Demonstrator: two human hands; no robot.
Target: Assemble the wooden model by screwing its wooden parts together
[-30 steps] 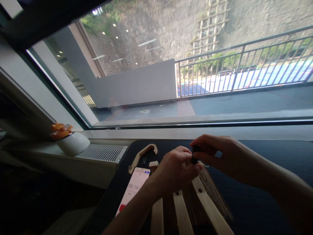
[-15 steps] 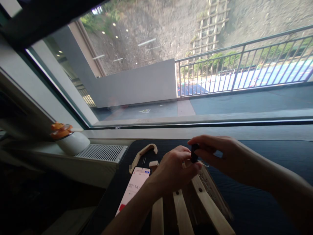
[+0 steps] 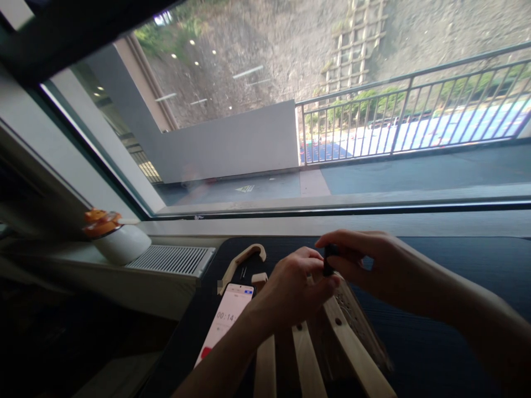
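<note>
A short black knob-like piece (image 3: 329,260) stands between the thumb and fingers of my right hand (image 3: 369,254), which pinches it from the right. My left hand (image 3: 296,282) closes round the far end of a pale wooden strip (image 3: 352,342), just under the black piece; its fingertips are partly hidden. That strip has a dark round hole in its face. Left of it lie a second wooden strip (image 3: 306,354), also with a dark hole, and a third wooden strip (image 3: 265,365), partly covered by my left forearm.
A phone (image 3: 226,320) showing a running timer lies left of my forearm. Beyond it a hooked wooden piece (image 3: 244,254) rests on the dark table (image 3: 448,260). A clear plastic bag (image 3: 360,318) lies beside the strips. An orange-topped white pot (image 3: 124,243) stands on the sill by the window.
My right fingers have shifted slightly around the black piece. Otherwise the hands and strips keep nearly the same places.
</note>
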